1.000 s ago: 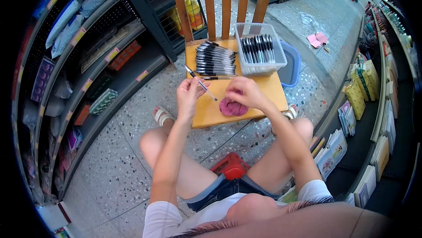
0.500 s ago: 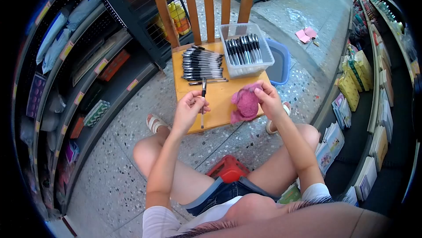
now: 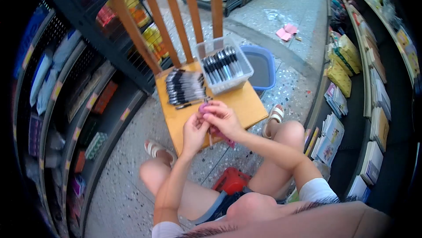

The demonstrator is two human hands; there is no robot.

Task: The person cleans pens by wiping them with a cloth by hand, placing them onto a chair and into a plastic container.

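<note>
Over the front of a wooden chair seat (image 3: 252,106), my left hand (image 3: 195,133) pinches a pen (image 3: 210,140), whose lower end sticks out below the fingers. My right hand (image 3: 224,119) meets it and holds a pink cloth (image 3: 229,140) wrapped round the pen's upper part. Some of the cloth hangs below my right fingers. Beyond my hands, a row of black-capped pens (image 3: 184,86) lies on the seat, with one pen (image 3: 189,104) nearest to me. To their right, a clear plastic box (image 3: 233,84) holds several upright pens.
A blue basin (image 3: 273,73) is on the floor behind the chair. Shelves stand at the left (image 3: 94,123) and right (image 3: 367,106). A red object (image 3: 232,181) is between my legs. Pink paper (image 3: 286,32) lies farther off on the floor.
My right hand has brought the pink cloth leftward to my left hand and round the upper pen. The view has turned, with the chair now tilted and farther left.
</note>
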